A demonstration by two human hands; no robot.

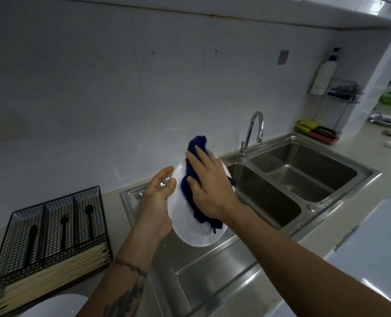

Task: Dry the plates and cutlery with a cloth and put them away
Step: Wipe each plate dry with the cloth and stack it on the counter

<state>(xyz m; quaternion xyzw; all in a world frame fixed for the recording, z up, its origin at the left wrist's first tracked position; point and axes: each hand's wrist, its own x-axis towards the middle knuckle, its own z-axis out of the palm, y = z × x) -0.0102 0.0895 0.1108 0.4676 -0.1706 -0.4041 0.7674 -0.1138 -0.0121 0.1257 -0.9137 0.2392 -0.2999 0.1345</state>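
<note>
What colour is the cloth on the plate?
Dark blue; the cloth shows plainly in the head view against the white plate.

The right hand (209, 186) and the blue cloth (195, 197) cover much of the white plate (190, 229), whose far rim is hidden. Below the left hand (156, 202), a 2nd plate (52, 305) is cut off by the bottom edge. Items in the wire rack (345, 91), far right of both hands, are too small to identify.

Left hand (154, 202) holds white plate (190, 229) tilted over sink (304, 179); right hand (209, 186) presses blue cloth (195, 179) flat on it.
</note>
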